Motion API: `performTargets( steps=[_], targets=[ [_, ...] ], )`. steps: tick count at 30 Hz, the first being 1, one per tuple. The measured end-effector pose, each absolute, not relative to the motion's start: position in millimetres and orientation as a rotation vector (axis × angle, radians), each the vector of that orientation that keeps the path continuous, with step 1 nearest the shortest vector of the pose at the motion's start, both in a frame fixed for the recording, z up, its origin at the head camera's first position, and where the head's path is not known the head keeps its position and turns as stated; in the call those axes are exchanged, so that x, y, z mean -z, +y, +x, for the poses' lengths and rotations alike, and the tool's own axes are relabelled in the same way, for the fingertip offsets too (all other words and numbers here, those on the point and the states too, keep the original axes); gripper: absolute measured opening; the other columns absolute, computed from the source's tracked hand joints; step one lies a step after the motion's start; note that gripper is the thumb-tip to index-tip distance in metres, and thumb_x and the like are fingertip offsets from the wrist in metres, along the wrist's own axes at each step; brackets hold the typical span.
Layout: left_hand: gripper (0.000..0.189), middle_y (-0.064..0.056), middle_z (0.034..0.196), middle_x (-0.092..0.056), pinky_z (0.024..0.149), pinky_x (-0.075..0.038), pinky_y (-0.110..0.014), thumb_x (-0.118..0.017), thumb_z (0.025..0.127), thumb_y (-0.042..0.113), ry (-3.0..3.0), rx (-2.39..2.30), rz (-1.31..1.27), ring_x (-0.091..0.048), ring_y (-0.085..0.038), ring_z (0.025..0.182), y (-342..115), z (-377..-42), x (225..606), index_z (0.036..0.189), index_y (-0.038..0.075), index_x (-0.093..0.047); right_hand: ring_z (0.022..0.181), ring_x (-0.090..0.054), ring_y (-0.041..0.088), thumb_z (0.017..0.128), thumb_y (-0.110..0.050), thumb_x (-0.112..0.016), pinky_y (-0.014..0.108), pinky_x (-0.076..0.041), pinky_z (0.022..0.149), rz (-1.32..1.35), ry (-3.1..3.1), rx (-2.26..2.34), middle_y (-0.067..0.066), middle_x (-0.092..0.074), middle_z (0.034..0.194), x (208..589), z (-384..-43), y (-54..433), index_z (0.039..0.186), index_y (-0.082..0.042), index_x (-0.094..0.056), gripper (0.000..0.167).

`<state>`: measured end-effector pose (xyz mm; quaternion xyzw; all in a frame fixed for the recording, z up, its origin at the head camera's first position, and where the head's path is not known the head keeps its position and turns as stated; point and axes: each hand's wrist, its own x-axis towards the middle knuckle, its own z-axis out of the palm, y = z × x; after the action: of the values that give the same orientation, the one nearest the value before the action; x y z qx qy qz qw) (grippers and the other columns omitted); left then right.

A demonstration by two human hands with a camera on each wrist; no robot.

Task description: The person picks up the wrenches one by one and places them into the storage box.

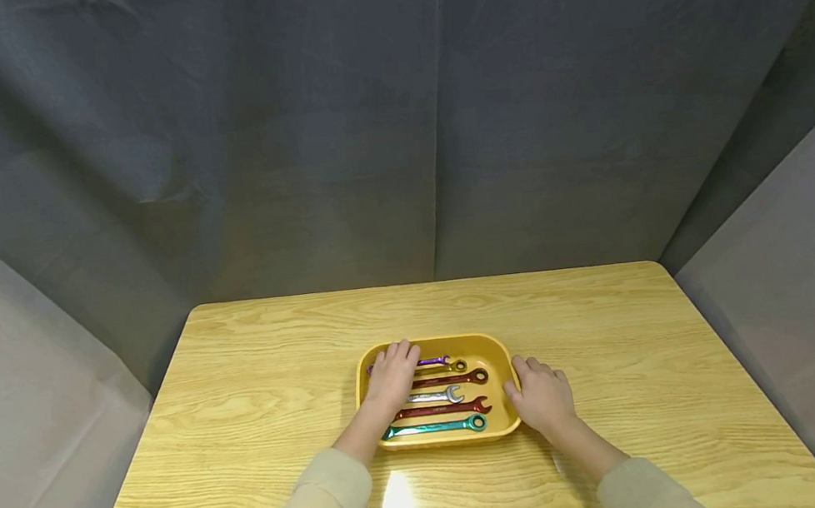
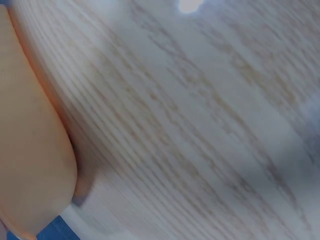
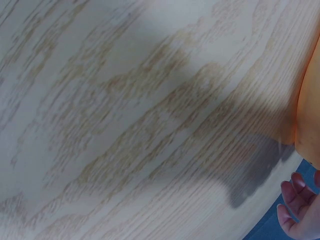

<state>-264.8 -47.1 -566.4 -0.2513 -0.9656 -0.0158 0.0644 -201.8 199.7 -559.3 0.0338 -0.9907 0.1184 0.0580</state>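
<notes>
A yellow tray (image 1: 493, 353) holds several wrenches lying side by side. From far to near they are a purple wrench (image 1: 433, 361), a gold wrench (image 1: 458, 365), a dark red ratchet wrench (image 1: 476, 376), a silver wrench (image 1: 435, 397), a red wrench (image 1: 440, 409) and a teal wrench (image 1: 435, 428). My left hand (image 1: 391, 377) reaches over the tray's left part, fingers extended above the wrenches and covering their left portions. At the right rim is my right hand (image 1: 543, 398), thumb beside the rim. Its loosely bent fingers (image 3: 295, 197) show near the tray's outer wall (image 3: 310, 110).
The tray stands on a wood-grain table (image 1: 244, 407), near its middle. A dark grey curtain (image 1: 333, 128) hangs behind the table's far edge. Pale cloth panels (image 1: 11, 416) stand at both sides.
</notes>
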Motion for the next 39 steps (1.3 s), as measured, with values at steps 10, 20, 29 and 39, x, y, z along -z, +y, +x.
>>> performTargets(
  steps=[10,20,29,39],
  targets=[
    [0.051,-0.002,0.112,-0.051,0.084,-0.045,-0.033,-0.068,0.074,-0.004,-2.956,0.034,-0.759,-0.048,-0.019,0.102,-44.6,-264.0,568.4,0.120,0.010,-0.051,0.098,-0.056,0.037,0.089,-0.030,-0.047,0.053,-0.041,0.082,0.098,-3.002,-0.371,0.017,-0.058,0.109,559.3,-201.7,199.8,0.121,-0.003,-0.052,0.042],
    [0.052,-0.003,0.119,-0.049,0.090,-0.045,-0.037,-0.069,0.075,-0.002,-3.039,0.065,-0.740,-0.047,-0.020,0.106,-43.9,-264.0,570.6,0.122,0.010,-0.051,0.096,-0.056,0.036,0.088,-0.029,-0.048,0.052,-0.042,0.081,0.106,-2.995,-0.366,0.017,-0.058,0.107,560.1,-202.0,199.9,0.120,-0.003,-0.052,0.041],
    [0.041,-0.001,0.111,-0.053,0.079,-0.048,-0.034,-0.068,0.078,0.000,-3.001,0.028,-0.760,-0.050,-0.018,0.100,-44.4,-264.7,570.8,0.115,0.012,-0.058,0.098,-0.056,0.037,0.089,-0.029,-0.047,0.053,-0.042,0.081,0.105,-2.993,-0.367,0.017,-0.058,0.109,559.7,-202.5,200.4,0.121,-0.003,-0.052,0.042],
    [0.043,-0.003,0.113,-0.056,0.082,-0.049,-0.035,-0.072,0.075,0.005,-2.990,-0.046,-0.807,-0.052,-0.019,0.103,-44.4,-263.2,573.0,0.116,0.012,-0.060,0.097,-0.056,0.036,0.089,-0.029,-0.048,0.053,-0.042,0.081,0.107,-2.992,-0.370,0.017,-0.059,0.109,560.0,-202.0,200.3,0.121,-0.003,-0.052,0.042]
  ],
)
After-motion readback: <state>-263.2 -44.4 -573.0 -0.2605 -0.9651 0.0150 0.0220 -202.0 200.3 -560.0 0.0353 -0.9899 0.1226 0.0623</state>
